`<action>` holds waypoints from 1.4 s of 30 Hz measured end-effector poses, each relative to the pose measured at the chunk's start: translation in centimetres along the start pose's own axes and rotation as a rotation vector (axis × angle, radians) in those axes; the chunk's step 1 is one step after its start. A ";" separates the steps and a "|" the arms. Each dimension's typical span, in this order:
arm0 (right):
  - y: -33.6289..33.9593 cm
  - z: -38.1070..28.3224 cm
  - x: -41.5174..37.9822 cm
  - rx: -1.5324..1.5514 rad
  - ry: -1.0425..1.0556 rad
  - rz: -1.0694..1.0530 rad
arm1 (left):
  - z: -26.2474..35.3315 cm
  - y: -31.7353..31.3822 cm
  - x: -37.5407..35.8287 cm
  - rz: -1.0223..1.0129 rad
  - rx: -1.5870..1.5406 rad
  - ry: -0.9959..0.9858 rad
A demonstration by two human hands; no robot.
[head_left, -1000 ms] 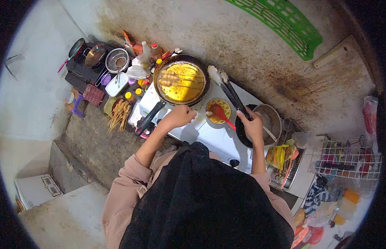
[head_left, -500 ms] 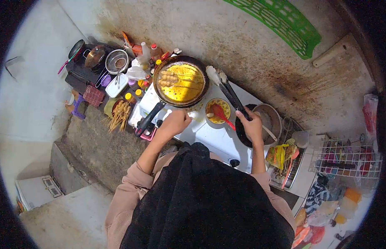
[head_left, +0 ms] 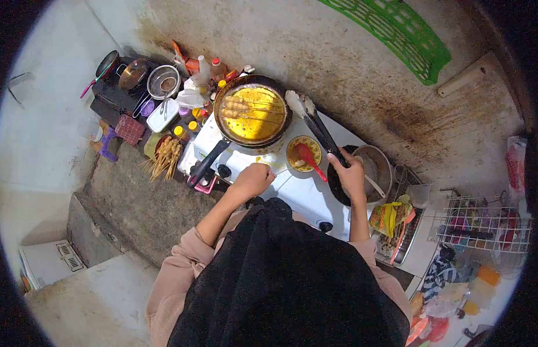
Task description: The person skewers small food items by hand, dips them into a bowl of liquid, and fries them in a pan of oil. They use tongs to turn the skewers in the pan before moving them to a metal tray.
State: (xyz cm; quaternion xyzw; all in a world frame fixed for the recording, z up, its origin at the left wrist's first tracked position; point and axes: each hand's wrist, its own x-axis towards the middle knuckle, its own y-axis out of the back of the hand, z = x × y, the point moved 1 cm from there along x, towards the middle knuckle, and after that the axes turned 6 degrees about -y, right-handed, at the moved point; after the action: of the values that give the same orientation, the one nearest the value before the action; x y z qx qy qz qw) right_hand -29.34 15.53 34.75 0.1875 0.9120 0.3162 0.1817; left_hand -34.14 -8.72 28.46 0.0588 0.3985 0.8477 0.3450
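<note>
My right hand (head_left: 351, 175) is closed round the black handles of a pair of tongs (head_left: 319, 128). The tongs' pale tips point up and left, just right of the frying pan (head_left: 287, 118). Inside the pan, several skewers (head_left: 236, 107) with lumpy food lie on a yellow, egg-like layer (head_left: 254, 124). My left hand (head_left: 253, 180) is curled into a fist over the stove's front, below the pan, with nothing showing in it. Between the pan and my right hand stands a patterned bowl (head_left: 291, 166) with a red spoon (head_left: 308, 156) in it.
A dark pan (head_left: 336, 188) and a metal pot (head_left: 380, 159) stand on the right of the white stove (head_left: 292, 194). Several more skewers (head_left: 166, 157) sit in a dish on the left. Bottles (head_left: 217, 68) and jars line the back left. A wire rack (head_left: 483, 217) is at far right.
My left fist has moved slightly right and down, away from the pan's handle. The right hand and tongs have hardly moved.
</note>
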 end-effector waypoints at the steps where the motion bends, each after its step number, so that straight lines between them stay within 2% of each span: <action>1: -0.1 0.3 0.1 0.025 0.014 0.001 | 0.1 -0.2 0.0 0.004 -0.010 0.004; 8: -0.2 0.4 0.1 0.018 -0.038 -0.038 | -0.8 -1.2 0.4 0.004 -0.016 0.054; 13: -0.8 1.5 0.6 -0.080 0.084 0.083 | -1.6 -1.5 0.5 -0.034 -0.092 0.045; 17: -0.9 1.4 0.8 -0.055 0.057 0.049 | -1.6 -0.8 0.2 -0.087 -0.106 0.107; 19: -1.1 1.5 1.0 0.013 0.039 -0.032 | -1.5 -0.1 -0.3 0.014 -0.056 0.130; 23: -1.6 1.0 1.2 -0.031 0.062 -0.007 | -0.8 2.1 -2.0 0.147 -0.010 0.164; 25: -2.2 1.3 1.7 -0.015 0.121 -0.047 | -0.6 3.3 -3.0 0.253 -0.179 0.166; 28: -2.7 1.3 1.7 -0.120 0.184 0.024 | -0.3 4.5 -4.7 0.360 -0.279 0.137; 30: -2.6 -0.1 0.9 -0.112 0.178 0.001 | 0.0 5.0 -5.8 0.447 -0.352 0.090; 34: -2.5 -1.6 -0.5 -0.039 0.140 -0.076 | 0.1 5.3 -7.3 0.503 -0.381 0.076; 38: -3.0 -1.3 -1.5 -0.045 0.178 0.001 | 0.5 5.0 -7.8 0.482 -0.474 0.108; 39: -2.9 -1.1 -1.8 -0.037 0.178 0.016 | 0.5 4.7 -7.8 0.501 -0.477 0.060; 42: -2.8 0.4 -2.3 -0.018 0.197 0.047 | 1.6 4.8 -7.6 0.423 -0.509 0.055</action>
State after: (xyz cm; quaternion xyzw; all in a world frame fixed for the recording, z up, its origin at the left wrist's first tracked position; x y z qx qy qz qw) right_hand -27.84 12.63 33.17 0.1753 0.9180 0.3454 0.0855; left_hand -30.38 -14.71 34.33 0.0294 0.1620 0.9742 0.1541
